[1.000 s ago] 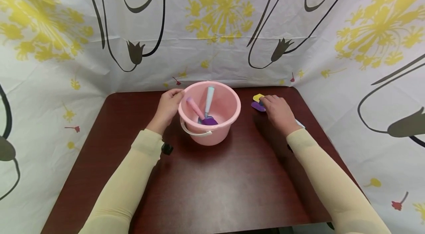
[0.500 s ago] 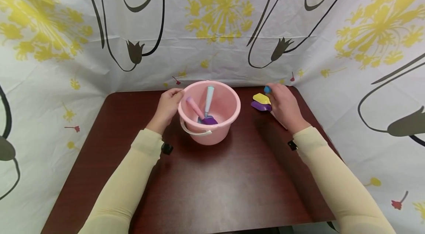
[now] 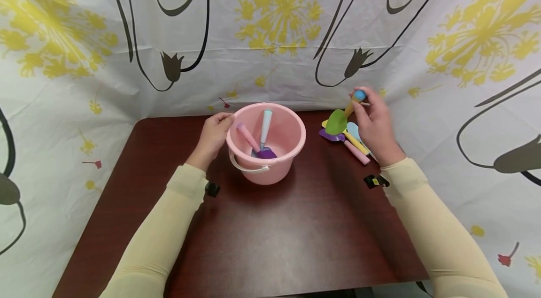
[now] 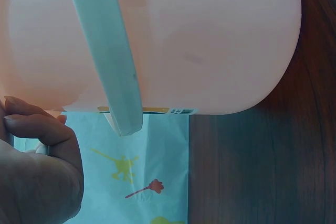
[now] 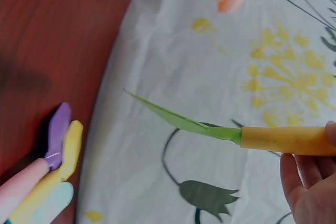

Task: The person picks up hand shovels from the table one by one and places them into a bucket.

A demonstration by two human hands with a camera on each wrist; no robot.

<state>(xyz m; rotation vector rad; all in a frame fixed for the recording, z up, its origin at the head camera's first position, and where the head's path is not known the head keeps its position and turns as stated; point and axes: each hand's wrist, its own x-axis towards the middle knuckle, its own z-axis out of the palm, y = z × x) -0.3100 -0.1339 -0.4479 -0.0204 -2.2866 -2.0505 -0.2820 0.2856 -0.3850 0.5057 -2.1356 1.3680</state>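
The left hand (image 4: pixel 44 177) holds the pink bucket (image 4: pixel 215 45). Just beyond the hand, a pale handle (image 4: pixel 108 45) crosses the bucket.

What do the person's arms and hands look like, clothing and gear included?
The person wears long, pale cream sleeves. The left hand and right hand are ungloved. A small black device sits at each wrist; the right one shows a yellow mark.

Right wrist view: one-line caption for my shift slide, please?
Right hand gripping a green shovel by its orange-yellow handle, other toy tools lying on the table.
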